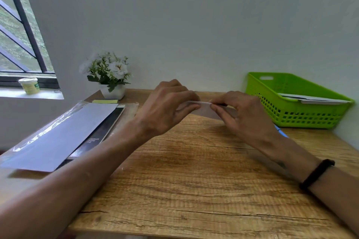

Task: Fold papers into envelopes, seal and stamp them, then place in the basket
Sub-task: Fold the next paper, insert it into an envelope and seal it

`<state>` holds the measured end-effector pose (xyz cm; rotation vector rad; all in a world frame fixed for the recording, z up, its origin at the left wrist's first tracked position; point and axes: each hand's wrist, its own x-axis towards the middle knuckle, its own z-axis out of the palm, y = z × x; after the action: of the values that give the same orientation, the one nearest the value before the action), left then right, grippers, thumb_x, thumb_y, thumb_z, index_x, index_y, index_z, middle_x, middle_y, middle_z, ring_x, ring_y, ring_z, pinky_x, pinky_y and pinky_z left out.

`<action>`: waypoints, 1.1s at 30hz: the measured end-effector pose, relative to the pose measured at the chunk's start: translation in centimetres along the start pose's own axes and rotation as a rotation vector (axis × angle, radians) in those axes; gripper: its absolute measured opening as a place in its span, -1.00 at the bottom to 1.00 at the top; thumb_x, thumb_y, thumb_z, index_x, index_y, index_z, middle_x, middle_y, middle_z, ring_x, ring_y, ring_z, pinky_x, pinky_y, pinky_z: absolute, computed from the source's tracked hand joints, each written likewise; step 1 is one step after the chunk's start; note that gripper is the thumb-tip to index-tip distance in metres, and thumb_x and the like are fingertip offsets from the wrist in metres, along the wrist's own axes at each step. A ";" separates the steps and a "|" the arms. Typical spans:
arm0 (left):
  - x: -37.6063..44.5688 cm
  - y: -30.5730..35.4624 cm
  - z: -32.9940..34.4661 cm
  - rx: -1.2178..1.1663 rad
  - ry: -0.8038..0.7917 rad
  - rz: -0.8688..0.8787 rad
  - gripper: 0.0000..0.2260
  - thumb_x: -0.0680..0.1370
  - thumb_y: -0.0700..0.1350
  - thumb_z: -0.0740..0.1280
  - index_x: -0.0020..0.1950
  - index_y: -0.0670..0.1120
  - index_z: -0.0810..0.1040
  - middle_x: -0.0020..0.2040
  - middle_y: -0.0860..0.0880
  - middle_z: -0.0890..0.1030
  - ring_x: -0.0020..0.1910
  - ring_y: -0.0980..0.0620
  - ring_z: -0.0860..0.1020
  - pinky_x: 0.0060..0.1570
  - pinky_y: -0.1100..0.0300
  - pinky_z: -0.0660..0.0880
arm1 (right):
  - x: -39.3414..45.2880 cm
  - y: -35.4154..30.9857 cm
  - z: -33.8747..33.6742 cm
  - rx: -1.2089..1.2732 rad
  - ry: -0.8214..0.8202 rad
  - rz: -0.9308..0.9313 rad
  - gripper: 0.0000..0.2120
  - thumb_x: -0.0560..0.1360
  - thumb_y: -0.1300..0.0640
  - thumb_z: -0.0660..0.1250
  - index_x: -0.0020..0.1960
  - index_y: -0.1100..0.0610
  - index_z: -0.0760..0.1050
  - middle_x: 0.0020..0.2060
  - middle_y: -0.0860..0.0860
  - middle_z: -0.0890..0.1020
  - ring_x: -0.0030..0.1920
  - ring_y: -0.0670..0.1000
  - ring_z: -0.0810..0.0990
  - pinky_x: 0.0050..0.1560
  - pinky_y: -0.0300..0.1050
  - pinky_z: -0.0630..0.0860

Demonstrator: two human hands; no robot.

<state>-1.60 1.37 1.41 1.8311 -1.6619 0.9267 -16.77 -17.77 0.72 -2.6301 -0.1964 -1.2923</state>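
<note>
Both arms reach forward, left hand (167,106) and right hand (240,110) pinching a folded paper (205,109).

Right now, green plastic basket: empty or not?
Not empty. The green plastic basket holds flat white envelopes or papers lying against its right rim; count unclear.

It looked like a home desk corner: a wood-grain table (194,180) against a plain wall, barred window (21,25), white potted flowers (109,75).
</note>
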 end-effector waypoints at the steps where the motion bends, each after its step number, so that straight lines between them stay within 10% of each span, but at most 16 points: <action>1: -0.1 0.0 0.1 0.042 0.013 0.009 -0.77 0.66 0.11 0.37 0.10 -0.02 0.72 -0.04 0.06 0.72 0.00 0.00 0.59 0.13 -0.06 0.49 | 0.0 -0.1 0.1 -0.010 -0.013 -0.020 -0.88 0.56 0.18 0.47 0.09 0.14 0.71 -0.07 0.03 0.76 -0.07 0.05 0.70 0.00 0.09 0.64; 6: -0.4 1.2 0.9 0.052 0.033 0.015 -0.78 0.67 0.11 0.35 0.11 0.04 0.73 -0.01 0.10 0.73 0.03 0.08 0.63 0.44 -0.13 0.31 | -0.1 -0.5 0.4 -0.044 -0.039 -0.062 -0.87 0.55 0.17 0.48 0.09 0.15 0.70 -0.08 0.04 0.76 -0.09 0.07 0.71 -0.06 0.10 0.64; 17: -0.2 -1.7 -0.8 0.048 0.049 -0.071 -0.82 0.70 0.00 0.33 0.06 -0.05 0.68 -0.08 0.07 0.70 -0.12 0.03 0.60 0.17 0.01 0.44 | 0.1 0.8 -0.3 -0.030 -0.016 0.087 -0.89 0.59 0.13 0.44 0.05 0.15 0.68 -0.08 0.02 0.74 -0.07 0.02 0.70 0.00 0.08 0.65; 22: -0.4 -3.1 -1.1 -0.016 0.002 -0.165 -0.79 0.71 0.02 0.31 0.08 -0.07 0.67 -0.08 0.05 0.68 -0.14 0.07 0.59 -0.09 0.03 0.54 | 0.5 1.7 -1.3 0.066 0.026 0.330 -0.90 0.58 0.04 0.45 0.01 0.06 0.70 -0.12 -0.14 0.72 -0.18 -0.24 0.63 -0.16 -0.50 0.46; 33: -0.6 -4.5 -1.6 -0.177 0.131 -0.400 -0.84 0.67 -0.04 0.37 0.04 -0.09 0.70 -0.07 0.10 0.71 -0.07 0.18 0.64 -0.01 0.16 0.56 | 0.9 3.1 -2.2 0.463 0.207 0.686 -0.85 0.56 0.07 0.49 0.00 0.16 0.68 -0.20 0.09 0.75 -0.24 -0.05 0.72 -0.11 0.05 0.73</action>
<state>2.56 3.50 2.37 1.8435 -1.1961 0.6866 -17.25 -21.32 2.37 -1.8984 0.3662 -1.0873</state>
